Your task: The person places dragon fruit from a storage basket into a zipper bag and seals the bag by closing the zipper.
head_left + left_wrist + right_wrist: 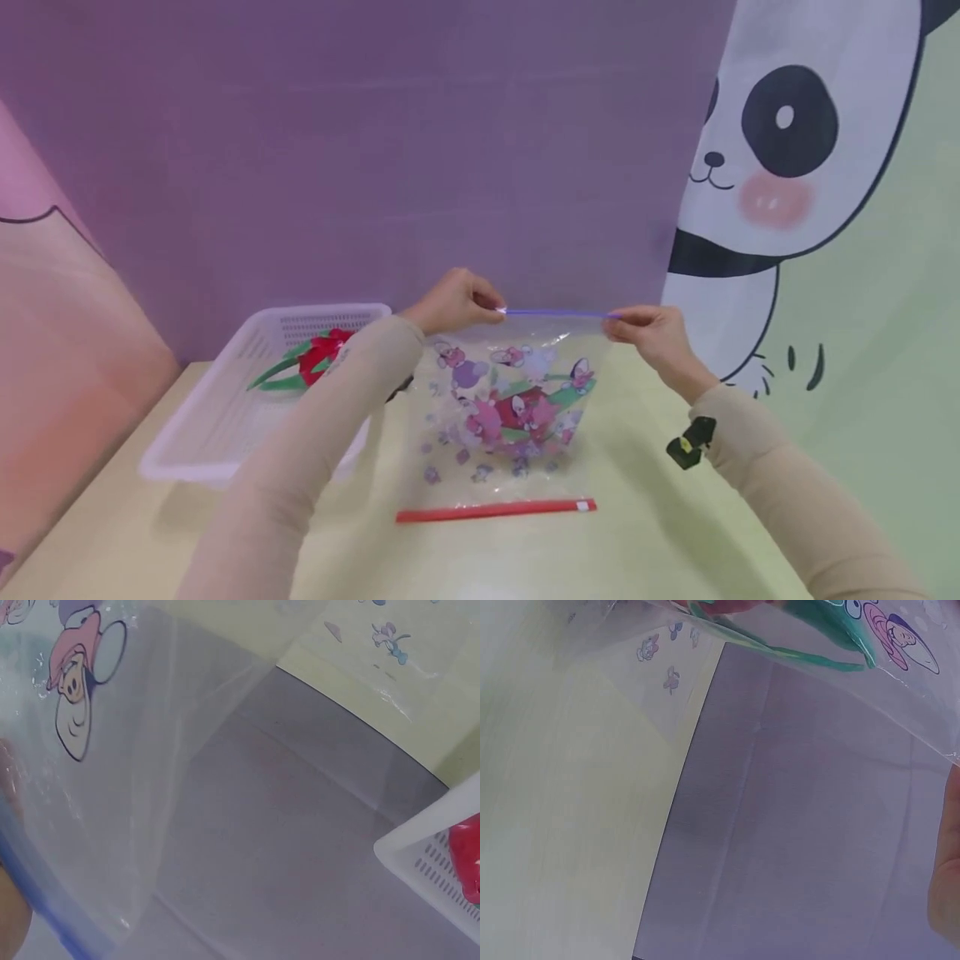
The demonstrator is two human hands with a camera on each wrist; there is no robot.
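A clear printed zip bag (461, 371) hangs upright between both hands, its blue zip strip (558, 313) stretched along the top. At the strip's left end, beside a white slider, my left hand (459, 302) pinches the bag between thumb and fingers. My right hand (660, 337) pinches the opposite top corner. Inside the bag lies a red artificial flower with green leaves (517, 408), partly hidden by the cartoon prints. Another clear printed bag (480, 473), with a red zip strip (495, 511), lies flat on the table below. The right wrist view catches the green leaf (825, 661) through the plastic.
A white plastic basket (202, 400) stands left on the pale table (360, 558), holding more red flowers with green leaves (318, 358). My left forearm passes over its right side. A purple wall (375, 167) rises behind the table, with a panda picture (795, 192) at right.
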